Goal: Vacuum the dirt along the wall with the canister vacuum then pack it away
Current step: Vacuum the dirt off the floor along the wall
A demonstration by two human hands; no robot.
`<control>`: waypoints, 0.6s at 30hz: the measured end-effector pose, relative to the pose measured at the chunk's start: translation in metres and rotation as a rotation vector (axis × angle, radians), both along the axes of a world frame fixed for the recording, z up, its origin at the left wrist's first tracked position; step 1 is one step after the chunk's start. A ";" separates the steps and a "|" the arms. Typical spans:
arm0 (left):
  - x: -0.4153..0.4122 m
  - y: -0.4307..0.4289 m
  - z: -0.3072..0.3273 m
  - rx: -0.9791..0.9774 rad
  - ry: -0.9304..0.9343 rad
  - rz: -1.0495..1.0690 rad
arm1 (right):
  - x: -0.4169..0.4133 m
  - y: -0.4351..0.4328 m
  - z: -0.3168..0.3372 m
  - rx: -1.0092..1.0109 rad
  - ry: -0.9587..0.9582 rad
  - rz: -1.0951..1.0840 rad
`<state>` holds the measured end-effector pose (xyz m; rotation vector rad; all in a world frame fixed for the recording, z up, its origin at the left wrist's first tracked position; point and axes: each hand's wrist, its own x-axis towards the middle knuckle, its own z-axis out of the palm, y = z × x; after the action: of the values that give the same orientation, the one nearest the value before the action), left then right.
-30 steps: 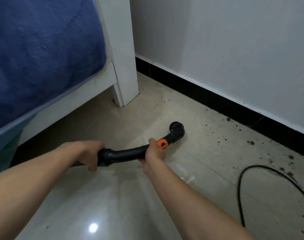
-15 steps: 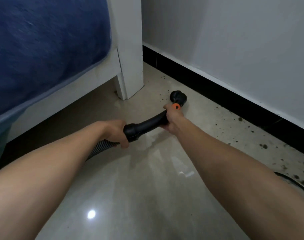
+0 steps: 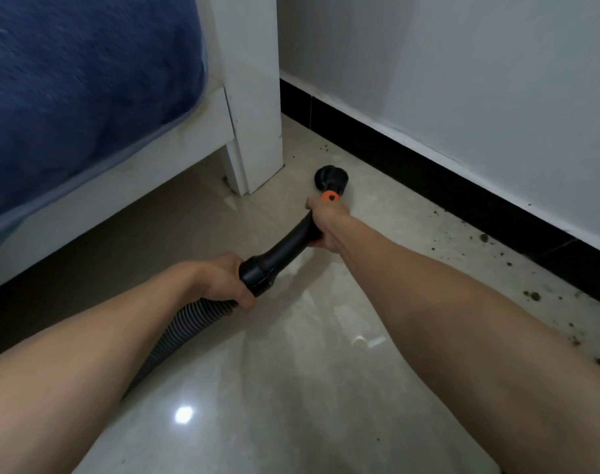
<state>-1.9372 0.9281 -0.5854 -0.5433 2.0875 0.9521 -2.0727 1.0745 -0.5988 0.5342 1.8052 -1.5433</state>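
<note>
The rigid black wand [image 3: 285, 248] runs diagonally through the centre of the frame, from lower left to upper right. The right hand [image 3: 326, 222] wraps around its upper end, just below the orange button [image 3: 330, 196]. The left hand [image 3: 223, 280] grips the collar at the lower end, where the ribbed hose [image 3: 185, 323] joins and trails toward the lower left. The nozzle [image 3: 329, 176] projects beyond the right hand and sits at the floor [image 3: 291, 388], between the white bed leg [image 3: 254, 131] and the black baseboard [image 3: 428, 159].

Count: two hands, one wand, one nozzle, one button, one hose, one bed leg. Dirt [image 3: 533, 295] lies as many scattered specks along the baseboard, toward the right edge.

Compared with 1.0 s ago, the nozzle has advanced from mid-frame toward the upper centre, nearer the bed leg and baseboard; both grips are unchanged
</note>
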 end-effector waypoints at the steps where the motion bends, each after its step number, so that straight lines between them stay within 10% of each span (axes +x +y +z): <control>1: 0.006 0.000 0.003 0.008 -0.010 0.010 | 0.005 -0.002 0.002 -0.002 -0.001 0.016; 18: 0.037 0.032 0.048 -0.066 -0.046 -0.160 | 0.064 0.054 0.014 -0.015 -0.049 -0.133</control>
<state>-1.9002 0.9603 -0.5370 -0.4208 2.0928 0.7746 -2.0085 1.1285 -0.5846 0.6911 1.7502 -1.6167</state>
